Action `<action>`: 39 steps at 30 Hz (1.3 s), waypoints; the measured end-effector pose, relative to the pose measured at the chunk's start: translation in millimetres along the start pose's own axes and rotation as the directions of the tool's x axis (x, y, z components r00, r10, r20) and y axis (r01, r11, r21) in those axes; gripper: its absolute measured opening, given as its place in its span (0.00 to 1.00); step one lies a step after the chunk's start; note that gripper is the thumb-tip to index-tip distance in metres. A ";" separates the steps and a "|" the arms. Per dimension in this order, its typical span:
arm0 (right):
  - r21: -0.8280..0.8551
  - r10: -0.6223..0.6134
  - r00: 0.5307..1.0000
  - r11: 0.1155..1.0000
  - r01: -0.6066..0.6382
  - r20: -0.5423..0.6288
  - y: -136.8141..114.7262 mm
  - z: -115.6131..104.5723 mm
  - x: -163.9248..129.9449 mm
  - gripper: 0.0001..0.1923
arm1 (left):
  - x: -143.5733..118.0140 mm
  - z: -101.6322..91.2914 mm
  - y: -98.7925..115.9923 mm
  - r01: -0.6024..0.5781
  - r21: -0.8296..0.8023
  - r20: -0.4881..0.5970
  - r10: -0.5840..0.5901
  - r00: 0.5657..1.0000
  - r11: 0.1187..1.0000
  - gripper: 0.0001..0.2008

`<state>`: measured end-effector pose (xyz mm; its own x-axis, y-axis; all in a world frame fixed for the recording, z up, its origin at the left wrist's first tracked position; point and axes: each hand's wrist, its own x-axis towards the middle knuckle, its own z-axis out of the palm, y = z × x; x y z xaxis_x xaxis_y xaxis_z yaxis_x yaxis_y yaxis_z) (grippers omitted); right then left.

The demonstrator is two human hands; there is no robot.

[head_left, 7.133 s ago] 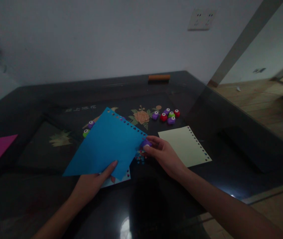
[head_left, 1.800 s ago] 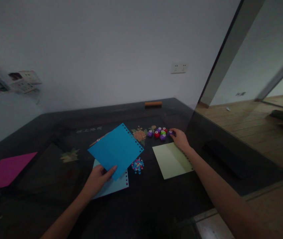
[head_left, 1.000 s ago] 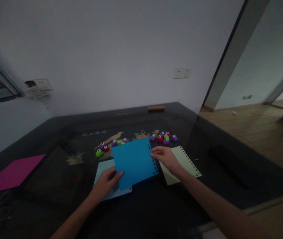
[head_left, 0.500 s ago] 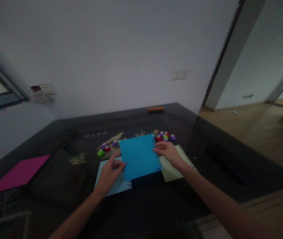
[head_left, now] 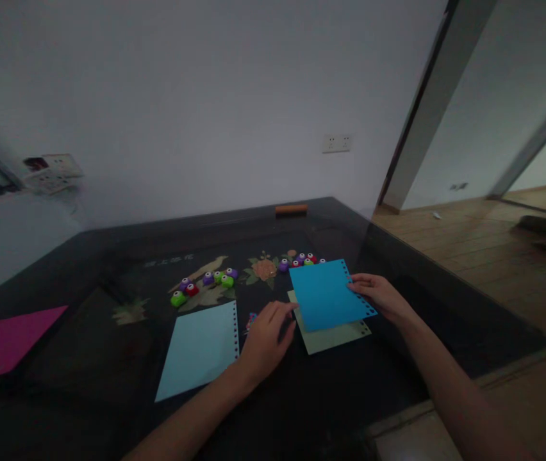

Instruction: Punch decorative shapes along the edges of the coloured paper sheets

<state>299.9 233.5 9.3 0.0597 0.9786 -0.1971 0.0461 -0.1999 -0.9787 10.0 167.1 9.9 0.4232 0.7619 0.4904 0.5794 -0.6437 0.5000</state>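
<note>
Flanking blue sheet [head_left: 327, 294] — punches [head_left: 304, 258] behind, yellow sheet [head_left: 335, 336] beneath.

pink sheet [head_left: 4, 342] cut off left

Single head camera is looking forward and down across the dark bench [head_left: 109, 256], near, facing the wall [head_left: 206, 96].

Both hands reach forward — left hand [head_left: 264, 338] loosely curled, right hand [head_left: 382, 298] pinching, fingers extended.
</note>
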 end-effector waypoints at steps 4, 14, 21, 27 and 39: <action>-0.075 0.046 0.998 0.996 -0.042 0.049 5.3 -5.5 -0.5 0.18 | -13.8 14.3 1.9 -0.190 0.144 0.075 0.181 0.981 0.971 0.18; -0.175 0.062 0.996 0.983 -0.051 0.063 5.8 -0.4 -1.0 0.16 | -17.2 30.2 -10.3 -0.153 0.237 0.201 0.106 0.974 0.959 0.22; -0.216 0.057 0.996 0.976 -0.041 0.067 8.1 0.0 0.3 0.16 | -17.0 29.2 -7.6 -0.145 0.243 0.274 0.075 0.959 0.959 0.20; -0.258 0.055 0.995 0.966 -0.032 0.081 7.8 0.4 0.3 0.15 | -16.5 29.9 -7.6 -0.138 0.233 0.292 0.066 0.954 0.963 0.19; -0.266 0.088 0.993 0.962 -0.064 0.081 7.4 1.6 0.0 0.17 | -17.8 28.8 -7.6 -0.135 0.281 0.320 0.040 0.947 0.950 0.21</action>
<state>298.6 232.1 1.9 -0.0176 0.9578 -0.2868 0.3058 -0.2679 -0.9136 18.1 160.5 -23.1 0.6463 0.7189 0.2560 0.6893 -0.6939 0.2083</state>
